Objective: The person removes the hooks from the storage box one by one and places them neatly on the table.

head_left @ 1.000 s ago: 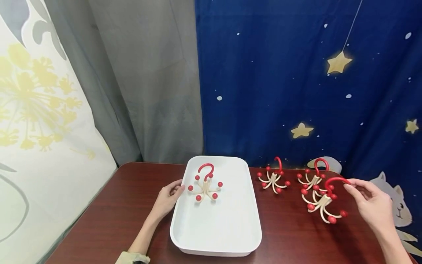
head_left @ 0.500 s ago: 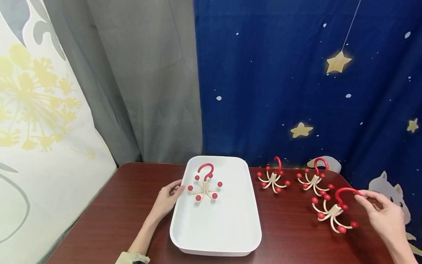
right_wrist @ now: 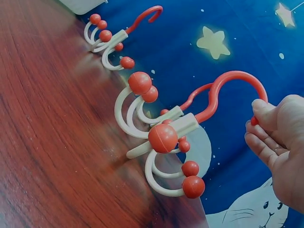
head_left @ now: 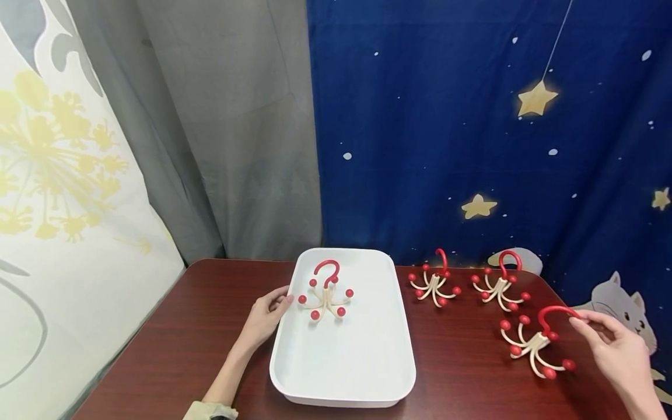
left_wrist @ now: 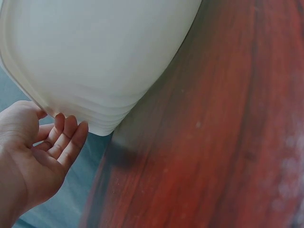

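Note:
My right hand (head_left: 611, 344) pinches the curled red hook of a multi-arm hanger (head_left: 536, 341) between thumb and fingers. This hanger has a cream stem, curved cream arms and red ball tips; it leans low over the table at the right. In the right wrist view the hand (right_wrist: 280, 142) grips the hook's tip, the arms spreading toward the wood. My left hand (head_left: 265, 318) holds the left rim of a white tray (head_left: 362, 361), its fingers against the outer wall in the left wrist view. Inside the tray stands a matching hanger (head_left: 327, 297), hook up.
Two more such hangers, a nearer-to-tray one (head_left: 435, 284) and a right-hand one (head_left: 501, 286), stand at the back of the dark red wooden table (head_left: 210, 326). A blue starry curtain (head_left: 409, 146) and a grey curtain (head_left: 252, 146) hang just behind the table's back edge.
My right hand has moved right and toward the front with its hanger, away from the back right hanger it overlapped before. The left hand and tray have stayed in place.

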Demonstrator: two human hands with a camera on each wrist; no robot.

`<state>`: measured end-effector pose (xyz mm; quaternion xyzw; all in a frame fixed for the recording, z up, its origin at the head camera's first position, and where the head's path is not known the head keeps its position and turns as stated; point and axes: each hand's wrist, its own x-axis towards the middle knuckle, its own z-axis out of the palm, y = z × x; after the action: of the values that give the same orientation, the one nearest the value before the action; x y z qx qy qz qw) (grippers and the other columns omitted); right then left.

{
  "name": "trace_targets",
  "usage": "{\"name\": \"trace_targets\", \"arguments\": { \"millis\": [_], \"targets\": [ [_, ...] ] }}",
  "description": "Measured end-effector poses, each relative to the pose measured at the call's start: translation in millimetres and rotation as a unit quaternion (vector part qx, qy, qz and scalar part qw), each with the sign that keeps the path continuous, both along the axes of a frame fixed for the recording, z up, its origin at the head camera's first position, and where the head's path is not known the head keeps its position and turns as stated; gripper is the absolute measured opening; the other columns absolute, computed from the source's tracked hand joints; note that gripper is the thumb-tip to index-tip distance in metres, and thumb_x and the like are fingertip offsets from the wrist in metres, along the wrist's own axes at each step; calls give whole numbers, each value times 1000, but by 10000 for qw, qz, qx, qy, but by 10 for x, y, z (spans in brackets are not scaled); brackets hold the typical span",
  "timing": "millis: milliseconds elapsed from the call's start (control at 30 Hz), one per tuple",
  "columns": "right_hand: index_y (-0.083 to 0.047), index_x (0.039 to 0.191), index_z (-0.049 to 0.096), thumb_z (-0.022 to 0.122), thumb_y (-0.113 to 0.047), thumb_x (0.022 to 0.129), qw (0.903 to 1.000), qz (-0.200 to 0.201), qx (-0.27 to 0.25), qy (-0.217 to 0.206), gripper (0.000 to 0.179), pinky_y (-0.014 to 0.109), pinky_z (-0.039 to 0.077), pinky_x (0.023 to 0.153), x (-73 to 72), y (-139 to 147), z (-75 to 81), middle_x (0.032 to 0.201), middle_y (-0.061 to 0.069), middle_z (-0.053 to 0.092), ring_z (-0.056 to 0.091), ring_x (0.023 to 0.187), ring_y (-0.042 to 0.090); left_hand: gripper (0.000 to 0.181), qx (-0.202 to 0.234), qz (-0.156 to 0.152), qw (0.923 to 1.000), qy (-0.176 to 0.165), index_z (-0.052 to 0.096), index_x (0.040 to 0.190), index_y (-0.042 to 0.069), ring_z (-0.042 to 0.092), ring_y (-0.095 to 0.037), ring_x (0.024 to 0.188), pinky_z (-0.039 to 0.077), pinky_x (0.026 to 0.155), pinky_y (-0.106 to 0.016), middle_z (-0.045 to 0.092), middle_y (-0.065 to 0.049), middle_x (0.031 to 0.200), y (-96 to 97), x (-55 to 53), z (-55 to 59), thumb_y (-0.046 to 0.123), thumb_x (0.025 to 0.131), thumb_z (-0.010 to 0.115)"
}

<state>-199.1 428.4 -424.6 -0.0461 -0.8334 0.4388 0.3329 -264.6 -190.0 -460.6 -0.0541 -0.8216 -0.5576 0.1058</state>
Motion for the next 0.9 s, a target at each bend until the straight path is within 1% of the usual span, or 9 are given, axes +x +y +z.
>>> {"name": "trace_targets", "arguments": {
  "millis": [133, 267, 533, 633, 767, 833, 900],
  "targets": [
    [-23, 96, 75, 76, -5, 90, 9999, 25, -98, -71, 19, 2, 41, 66, 31, 11, -9, 79, -35, 63, 58, 74, -19, 41, 48, -16, 10000, -43, 62, 133, -4, 62, -25, 82, 49, 69, -22, 68, -17, 99, -1, -5, -6, 20, 100, 66],
    [-22, 98, 75, 76, -3, 90, 9997, 95, -212, -111, 21, 3, 42, 67, 45, 19, -16, 80, -34, 64, 59, 75, -18, 41, 81, -40, 10000, -38, 62, 133, -4, 62, -26, 83, 49, 69, -22, 68, -17, 99, -2, -2, -2, 21, 100, 66],
    [-19, 103, 76, 75, -3, 91, 9997, 158, -181, -108, 20, 3, 42, 67, 37, 21, -15, 82, -33, 64, 59, 76, -18, 42, 33, 5, 10000, -86, 61, 133, -4, 62, -26, 83, 49, 69, -22, 67, -18, 99, -3, -6, -4, 20, 100, 66],
    [-13, 107, 76, 73, -2, 92, 9994, 277, -200, -33, 19, 3, 43, 69, 38, 13, -1, 87, -33, 66, 61, 79, -17, 42, 2, 7, 10000, -66, 61, 133, -5, 61, -24, 81, 49, 69, -22, 67, -17, 99, -6, -11, -9, 22, 100, 66],
    [-1, 112, 73, 70, 2, 93, 9988, 405, -202, 186, 19, 3, 44, 72, 41, -3, 49, 93, -31, 68, 63, 84, -15, 43, -28, 19, 10000, -28, 62, 132, -5, 59, -19, 79, 49, 68, -22, 67, -16, 97, -10, -10, -12, 23, 100, 67],
    [1, 112, 72, 70, 2, 93, 9985, 423, -246, 235, 20, 4, 44, 73, 40, -11, 78, 94, -30, 69, 64, 84, -14, 43, -31, 14, 10000, -13, 62, 132, -5, 59, -19, 79, 49, 68, -22, 67, -15, 97, -12, -6, -13, 23, 100, 67],
    [-2, 111, 73, 70, 2, 93, 9985, 380, -310, 227, 19, 4, 45, 72, 40, -19, 109, 91, -29, 70, 65, 82, -13, 43, -34, 10, 10000, -9, 62, 132, -5, 59, -19, 79, 49, 68, -22, 67, -15, 97, -13, -4, -15, 23, 100, 67]
  ]
}}
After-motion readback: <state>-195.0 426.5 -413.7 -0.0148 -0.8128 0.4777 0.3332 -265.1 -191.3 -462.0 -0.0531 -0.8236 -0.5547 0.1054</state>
